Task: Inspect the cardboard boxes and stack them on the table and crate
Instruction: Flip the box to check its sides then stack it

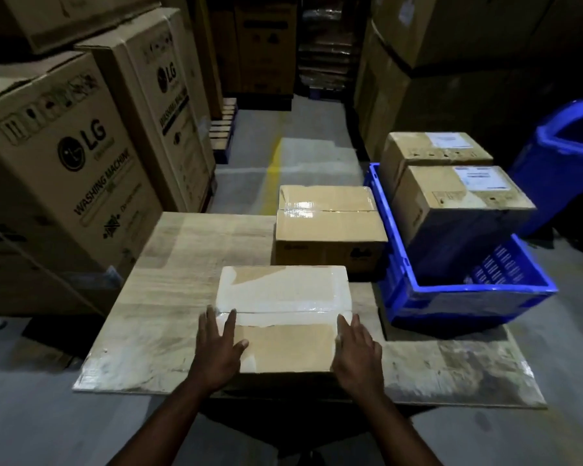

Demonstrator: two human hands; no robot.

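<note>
A taped cardboard box (pixel 283 307) stands on the wooden table (pixel 169 290) near its front edge. My left hand (pixel 217 351) lies flat on the box's left top edge, fingers straight. My right hand (pixel 359 354) rests against its right top edge, fingers straight too. A second taped box (pixel 329 227) sits farther back on the table. To the right, a blue crate (pixel 428 294) holds two labelled boxes, the nearer one (pixel 461 203) tilted and another (pixel 435 149) behind it.
Tall washing-machine cartons (pixel 61 169) stack along the left side. More large cartons (pixel 451 62) rise at the back right. A blue bin (pixel 566 163) stands at the far right. A concrete aisle (pixel 293 146) with a yellow line runs away beyond the table.
</note>
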